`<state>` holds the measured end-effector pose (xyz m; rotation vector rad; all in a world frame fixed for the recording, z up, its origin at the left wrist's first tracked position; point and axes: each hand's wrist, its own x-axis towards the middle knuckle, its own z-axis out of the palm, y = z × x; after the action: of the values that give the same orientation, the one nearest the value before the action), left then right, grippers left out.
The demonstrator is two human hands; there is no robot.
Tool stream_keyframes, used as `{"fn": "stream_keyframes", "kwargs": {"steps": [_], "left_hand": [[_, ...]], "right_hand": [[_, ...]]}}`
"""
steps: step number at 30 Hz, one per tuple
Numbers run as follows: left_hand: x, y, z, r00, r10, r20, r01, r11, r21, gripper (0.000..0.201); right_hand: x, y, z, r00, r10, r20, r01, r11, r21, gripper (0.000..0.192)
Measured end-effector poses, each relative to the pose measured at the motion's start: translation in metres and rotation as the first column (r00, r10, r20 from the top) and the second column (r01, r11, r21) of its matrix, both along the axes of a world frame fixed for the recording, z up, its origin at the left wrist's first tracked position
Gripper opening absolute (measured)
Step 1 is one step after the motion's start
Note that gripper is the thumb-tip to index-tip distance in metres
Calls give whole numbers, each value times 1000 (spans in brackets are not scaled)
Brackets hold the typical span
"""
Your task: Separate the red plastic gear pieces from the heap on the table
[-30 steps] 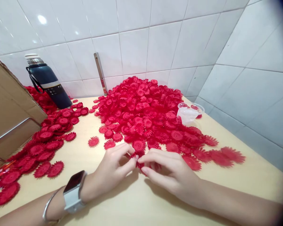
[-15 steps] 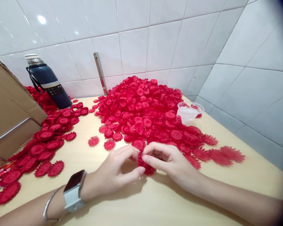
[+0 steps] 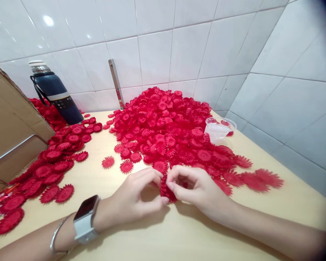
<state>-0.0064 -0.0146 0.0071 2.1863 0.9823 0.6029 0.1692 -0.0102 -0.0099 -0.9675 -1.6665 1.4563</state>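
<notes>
Red flower (image 3: 164,189), on edge between our left hand (image 3: 137,194) and right hand (image 3: 198,186); in progress, we judge.
Left: half-curled at its edge, grip uncertain. Right: thumb and finger pinched on it. Beyond: loose flowers (image 3: 53,155) to our left, a large heap (image 3: 163,123) ahead, a clear tub (image 3: 216,136) at the heap's right. Which are finished, we cannot tell.

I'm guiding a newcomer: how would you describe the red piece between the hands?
Find the red pile by the wall, then the left hand and right hand before it. Between them is the red piece, pinched by the right, while neighbouring discs lie loose.
</notes>
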Motion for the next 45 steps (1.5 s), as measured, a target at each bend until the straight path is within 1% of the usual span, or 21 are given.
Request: {"fn": "stream_keyframes", "kwargs": {"steps": [5,7,10,12,16,20,23,25,29,34,39,41,45], "left_hand": [[-1,3,-1,1000,21,23,-20,998,-56,10],[-2,4,-1,999,23,34,-20,995,-97,12],[-3,5,-1,998,29,54,-21,989,-147,15],[-3,5,-2,997,43,67,-31,986,-164,13],[-3,6,-3,993,81,89,-64,981,-181,9],[-2,5,-2,988,90,127,-58,969,-239,10],[-1,4,0,986,107,130,-70,962,-264,13],[-1,5,-1,980,140,139,-100,959,-266,15],[-2,7,-6,963,231,140,-194,953,-235,13],[-2,8,-12,931,340,137,-310,930,-200,11],[-4,12,-10,852,504,140,-486,862,-143,15],[-4,13,-10,840,521,151,-502,852,-147,15],[-5,11,-11,842,513,170,-500,859,-112,13]], "right_hand": [[-1,0,-1,999,-4,44,3,1000,20,8],[-1,-1,-2,998,6,66,-9,998,54,8],[-1,-3,-3,993,22,120,-39,989,140,9],[-1,-3,-3,990,19,140,-43,985,169,10],[-2,-3,-2,993,10,120,-26,991,135,10],[-1,-4,0,995,3,98,-14,994,108,11],[0,-5,0,998,23,52,-26,998,60,11],[0,-5,-1,999,13,30,-14,999,33,11],[0,-2,-2,997,-80,14,79,997,8,9],[0,1,-1,986,-169,6,169,986,-15,6],[-1,2,0,975,-221,16,221,975,-8,7],[-1,2,0,974,-228,15,228,974,-3,7],[0,2,-1,973,-232,-1,232,973,-8,7]]}}
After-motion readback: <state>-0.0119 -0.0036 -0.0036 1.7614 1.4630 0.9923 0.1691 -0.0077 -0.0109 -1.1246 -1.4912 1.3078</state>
